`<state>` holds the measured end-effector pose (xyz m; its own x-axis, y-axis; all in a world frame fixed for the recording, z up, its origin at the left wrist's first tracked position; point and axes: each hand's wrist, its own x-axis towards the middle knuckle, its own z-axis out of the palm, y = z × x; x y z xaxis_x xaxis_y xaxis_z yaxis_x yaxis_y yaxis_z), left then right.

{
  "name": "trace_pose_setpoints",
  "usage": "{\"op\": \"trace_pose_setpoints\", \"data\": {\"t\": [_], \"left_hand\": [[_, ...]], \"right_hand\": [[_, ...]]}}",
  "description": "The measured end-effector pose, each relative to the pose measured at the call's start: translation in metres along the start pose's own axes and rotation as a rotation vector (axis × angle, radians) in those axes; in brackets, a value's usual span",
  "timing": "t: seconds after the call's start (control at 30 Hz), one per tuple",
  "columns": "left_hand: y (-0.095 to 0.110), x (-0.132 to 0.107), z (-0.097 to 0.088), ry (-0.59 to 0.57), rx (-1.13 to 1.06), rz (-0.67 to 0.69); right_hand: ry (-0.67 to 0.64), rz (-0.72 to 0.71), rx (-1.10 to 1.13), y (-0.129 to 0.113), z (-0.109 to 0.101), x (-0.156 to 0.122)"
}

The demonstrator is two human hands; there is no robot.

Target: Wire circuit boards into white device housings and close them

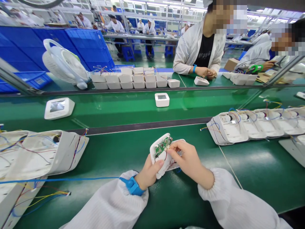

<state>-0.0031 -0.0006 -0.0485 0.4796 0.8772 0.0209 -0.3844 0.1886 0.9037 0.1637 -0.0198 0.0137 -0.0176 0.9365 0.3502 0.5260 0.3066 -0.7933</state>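
My left hand grips a small white plastic housing from its left side, thumb on the front. A green circuit board sits in the housing's upper part. My right hand is closed on the housing's right side, with fingertips pinched at the board's edge. Thin coloured wires show under my right hand. A blue wrist strap with a blue cord is on my left wrist. Both hands hover just above the green bench.
A row of open white housings with wires lies to the right, and more wired shells are stacked on the left. Two finished white units ride the green conveyor. Across it stand white trays, a fan, and seated workers.
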Motion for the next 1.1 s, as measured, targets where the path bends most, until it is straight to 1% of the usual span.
{"op": "trace_pose_setpoints", "data": {"t": [0.1, 0.2, 0.23, 0.27, 0.37, 0.4, 0.43, 0.57, 0.73, 0.87, 0.93, 1.03, 1.1], "left_hand": [[0.01, 0.002, 0.006, -0.015, -0.015, -0.033], [0.018, 0.002, 0.011, -0.044, -0.089, -0.075], [0.02, 0.001, 0.012, -0.056, -0.112, -0.091], [0.021, 0.0, 0.012, -0.064, -0.125, -0.109], [0.024, -0.003, 0.009, -0.04, -0.101, -0.183], [0.024, -0.003, 0.007, -0.026, -0.079, -0.206], [0.024, -0.003, 0.005, -0.01, -0.061, -0.226], [0.028, -0.004, 0.003, 0.069, -0.021, -0.268], [0.036, -0.002, 0.007, 0.071, 0.0, -0.273], [0.04, -0.002, 0.007, 0.075, -0.007, -0.304], [0.039, -0.003, 0.005, 0.069, -0.026, -0.325], [0.032, -0.005, 0.0, 0.06, -0.051, -0.342], [0.025, -0.005, -0.006, 0.074, -0.047, -0.313]], "right_hand": [[0.004, -0.014, -0.007, 0.003, -0.002, 0.002], [0.089, -0.051, -0.057, 0.01, -0.007, 0.007], [0.115, -0.1, -0.069, 0.012, -0.01, 0.009], [0.113, -0.171, -0.073, 0.015, -0.012, 0.011], [-0.002, -0.398, -0.058, 0.022, -0.017, 0.016], [-0.024, -0.439, -0.066, 0.023, -0.018, 0.017], [-0.017, -0.459, -0.087, 0.023, -0.017, 0.017], [0.077, -0.453, -0.205, 0.022, -0.013, 0.015], [0.135, -0.445, -0.218, 0.018, -0.011, 0.012], [0.156, -0.451, -0.226, 0.016, -0.012, 0.011], [0.166, -0.451, -0.235, 0.016, -0.011, 0.009], [0.172, -0.444, -0.236, 0.016, -0.01, 0.008], [0.149, -0.418, -0.207, 0.016, -0.01, 0.008]]}}
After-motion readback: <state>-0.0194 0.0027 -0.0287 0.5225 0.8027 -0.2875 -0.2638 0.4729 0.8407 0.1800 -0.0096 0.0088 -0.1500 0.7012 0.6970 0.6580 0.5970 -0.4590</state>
